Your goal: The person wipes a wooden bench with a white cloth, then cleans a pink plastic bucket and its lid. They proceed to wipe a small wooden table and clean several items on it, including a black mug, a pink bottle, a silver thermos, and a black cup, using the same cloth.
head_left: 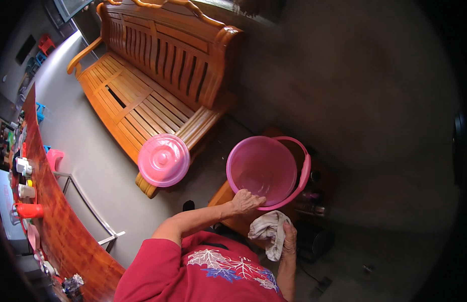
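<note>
A pink plastic bucket (263,163) stands tilted toward me over a small wooden table (222,195), its inside showing. Its pink handle (305,171) hangs round to the right side. My left hand (247,201) is closed on the near rim, fingers curled over the edge. In my right hand (290,238) is a bunched, greyish-white cloth (269,229), held just below the bucket and apart from it. The round pink lid (163,160) rests on the near armrest of the wooden bench, knob upward.
The slatted wooden bench (135,95) stretches away at the upper left. Along the left runs a reddish wooden table (67,216) with a red mug (29,210) and several small items. A pink stool (54,158) stands beside it. Dark objects sit right of the bucket.
</note>
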Available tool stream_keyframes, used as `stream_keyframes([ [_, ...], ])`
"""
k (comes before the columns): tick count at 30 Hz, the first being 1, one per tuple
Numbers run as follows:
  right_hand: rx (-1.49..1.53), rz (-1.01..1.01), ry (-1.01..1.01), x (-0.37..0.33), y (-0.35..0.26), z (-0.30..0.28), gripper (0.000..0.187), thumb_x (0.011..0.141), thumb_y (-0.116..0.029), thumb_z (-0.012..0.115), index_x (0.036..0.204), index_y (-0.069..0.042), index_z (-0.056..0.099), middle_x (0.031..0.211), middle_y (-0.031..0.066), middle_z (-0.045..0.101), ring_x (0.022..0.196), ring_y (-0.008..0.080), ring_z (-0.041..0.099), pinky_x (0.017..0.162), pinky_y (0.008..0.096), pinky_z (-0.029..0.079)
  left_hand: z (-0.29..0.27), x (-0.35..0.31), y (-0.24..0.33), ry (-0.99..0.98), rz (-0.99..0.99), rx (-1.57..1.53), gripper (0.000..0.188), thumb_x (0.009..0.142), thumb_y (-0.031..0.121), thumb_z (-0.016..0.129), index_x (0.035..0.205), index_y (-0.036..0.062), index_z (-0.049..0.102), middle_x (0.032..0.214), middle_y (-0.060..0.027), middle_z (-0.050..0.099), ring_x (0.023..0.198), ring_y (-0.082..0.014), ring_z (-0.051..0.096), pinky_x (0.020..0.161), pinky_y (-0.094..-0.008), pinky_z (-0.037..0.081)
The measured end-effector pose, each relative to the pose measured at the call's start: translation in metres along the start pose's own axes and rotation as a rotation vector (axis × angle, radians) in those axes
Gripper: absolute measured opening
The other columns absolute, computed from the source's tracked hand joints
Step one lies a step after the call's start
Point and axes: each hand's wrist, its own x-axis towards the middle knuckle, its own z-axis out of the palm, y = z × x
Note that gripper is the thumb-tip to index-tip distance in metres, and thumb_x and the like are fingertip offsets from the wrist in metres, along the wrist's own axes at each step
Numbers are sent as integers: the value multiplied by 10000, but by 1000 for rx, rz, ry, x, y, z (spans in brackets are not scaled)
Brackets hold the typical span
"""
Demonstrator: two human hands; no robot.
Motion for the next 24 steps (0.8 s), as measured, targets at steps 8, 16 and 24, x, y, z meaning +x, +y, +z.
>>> stream_keyframes([
  [8,-15,51,102,8,-2,-19,407,885,-357,549,1098,-15,602,991,58,624,877,154,584,777,281,455,37,18,9,-34,38,47,103,818,190,467,848,133,546,669,-66,644,557,-219,643,499,-364,471],
  [16,-356,26,227,32,2,-42,428,911,-406,510,966,-4,647,851,51,610,766,138,533,701,286,430,41,14,16,-123,107,132,90,820,188,467,832,120,525,673,-59,638,580,-210,650,483,-351,446],
  [24,-573,-41,23,-5,-35,-23,349,896,-313,516,954,10,637,829,42,606,731,127,519,664,279,423,59,6,15,-155,37,53,123,846,191,445,888,108,525,705,-50,641,635,-212,659,531,-376,463],
])
